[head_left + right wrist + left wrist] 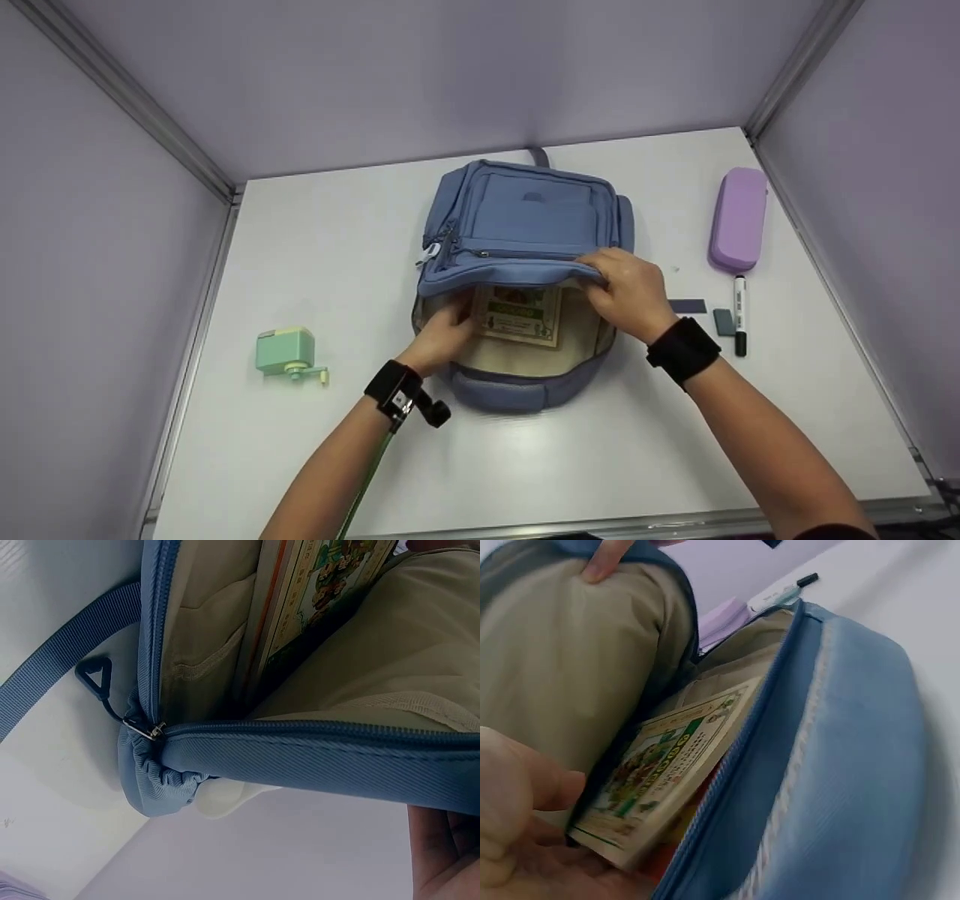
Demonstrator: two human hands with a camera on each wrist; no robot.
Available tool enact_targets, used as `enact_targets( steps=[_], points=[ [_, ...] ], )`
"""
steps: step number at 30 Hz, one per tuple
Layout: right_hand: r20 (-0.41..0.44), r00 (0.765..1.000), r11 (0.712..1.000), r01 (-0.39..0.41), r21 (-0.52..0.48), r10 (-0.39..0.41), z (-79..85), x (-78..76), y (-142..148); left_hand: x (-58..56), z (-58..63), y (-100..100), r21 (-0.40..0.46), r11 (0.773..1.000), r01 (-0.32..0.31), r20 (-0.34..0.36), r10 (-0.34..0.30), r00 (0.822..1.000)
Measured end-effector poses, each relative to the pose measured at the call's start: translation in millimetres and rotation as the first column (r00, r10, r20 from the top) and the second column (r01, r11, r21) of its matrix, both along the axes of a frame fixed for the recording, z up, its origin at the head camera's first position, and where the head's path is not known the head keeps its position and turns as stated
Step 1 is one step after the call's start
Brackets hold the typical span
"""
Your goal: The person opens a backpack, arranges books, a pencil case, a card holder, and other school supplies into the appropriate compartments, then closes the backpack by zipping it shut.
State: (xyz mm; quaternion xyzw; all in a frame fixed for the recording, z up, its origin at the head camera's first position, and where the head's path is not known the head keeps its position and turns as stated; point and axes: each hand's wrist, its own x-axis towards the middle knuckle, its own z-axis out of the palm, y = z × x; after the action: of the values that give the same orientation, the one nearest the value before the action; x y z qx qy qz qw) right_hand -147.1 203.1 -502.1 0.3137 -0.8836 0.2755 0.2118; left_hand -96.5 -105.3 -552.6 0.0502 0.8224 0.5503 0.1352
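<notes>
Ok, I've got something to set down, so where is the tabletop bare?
The tabletop is bare between the green crank sharpener and the blue backpack, and in front of the backpack, between the forearms. It is crowded at right, where the purple pencil case, marker and small dark block sit close together.

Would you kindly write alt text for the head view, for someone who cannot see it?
A person's right hand holds open a blue backpack on a white table, while the left hand reaches inside beside a book. A mint-green crank device sits at the picture's left; a purple case and marker lie at right.
</notes>
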Motion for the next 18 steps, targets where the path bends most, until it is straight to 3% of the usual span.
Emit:
enact_targets(
  steps=[3,6,9,12,14,16,17,18],
  points=[
    [0.001,1.0,1.0,-0.001,0.008,0.001,-0.6,-0.5,0.4,11.9,13.9,-0.7,-0.076,0.992,0.103,-0.045,-0.107,0.993],
    [-0.01,1.0,1.0,-0.008,0.009,0.008,-2.8,0.4,1.2,28.8,35.5,2.1,-0.202,0.953,0.227,-0.119,-0.254,0.96],
    [-0.012,1.0,1.0,-0.01,0.012,0.011,-5.2,2.0,2.5,43.6,61.3,6.3,-0.267,0.908,0.322,-0.241,-0.387,0.89],
    [-0.007,1.0,1.0,-0.01,0.021,0.01,-8.8,3.9,3.0,49.9,84.1,8.6,-0.234,0.898,0.372,-0.413,-0.438,0.799],
    [-0.002,1.0,0.999,-0.009,0.032,0.009,-12.2,5.4,2.7,47.7,93.1,7.5,-0.244,0.903,0.353,-0.538,-0.429,0.726],
    [-0.002,1.0,0.999,-0.01,0.044,0.01,-16.1,7.3,2.0,41.1,95.9,4.7,-0.312,0.91,0.272,-0.62,-0.412,0.668],
    [0.0,1.0,0.999,-0.012,0.05,0.012,-18.3,8.5,1.5,36.8,94.7,2.6,-0.353,0.908,0.225,-0.636,-0.409,0.654],
    [0.004,1.0,0.998,-0.016,0.056,0.016,-20.5,10.0,1.0,32.4,92.0,0.1,-0.402,0.897,0.182,-0.634,-0.416,0.652]
  ],
)
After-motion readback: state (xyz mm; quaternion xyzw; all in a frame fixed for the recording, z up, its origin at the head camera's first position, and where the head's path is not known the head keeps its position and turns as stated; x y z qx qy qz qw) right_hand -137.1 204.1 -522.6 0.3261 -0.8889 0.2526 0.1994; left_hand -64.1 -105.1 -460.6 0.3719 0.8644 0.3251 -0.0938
